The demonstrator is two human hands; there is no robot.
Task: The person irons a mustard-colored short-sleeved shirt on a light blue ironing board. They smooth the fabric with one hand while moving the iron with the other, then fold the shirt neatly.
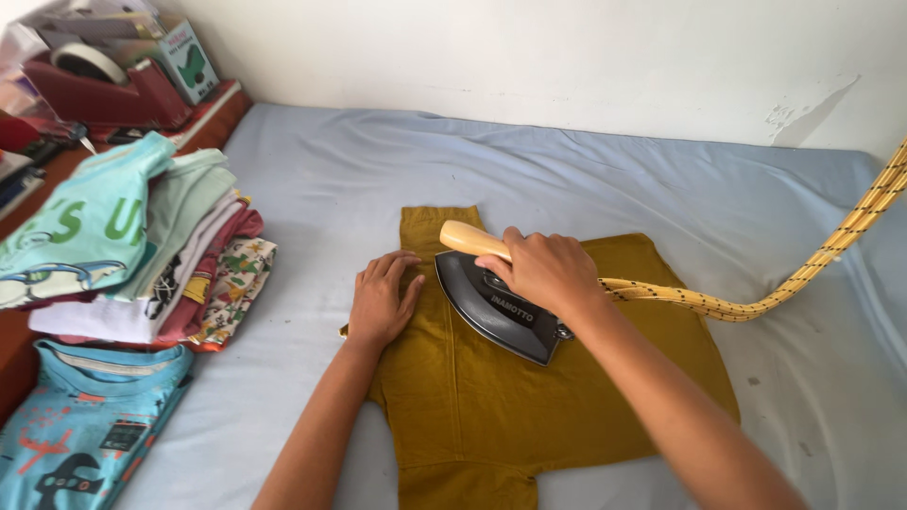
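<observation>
Across the middle of the frame lies a pale blue sheet spread flat as the pressing surface, with a white wall behind it. At centre, reaching to the lower edge, a mustard-yellow garment is laid out flat on the sheet. Left edge: a stack of folded clothes, with a blue printed shirt below it.

Black iron rests on the garment at centre, nose toward the lower right, with its yellow braided cord running off to the right edge. Right hand is closed around the pale wooden handle. Left hand lies flat, fingers together, pressing the cloth just beside the iron.

Judgement: good practice here is to keep the cloth taut with the flat hand, fingers clear of the soleplate, stroke along the fabric, and keep the cord off the pressed area.
</observation>
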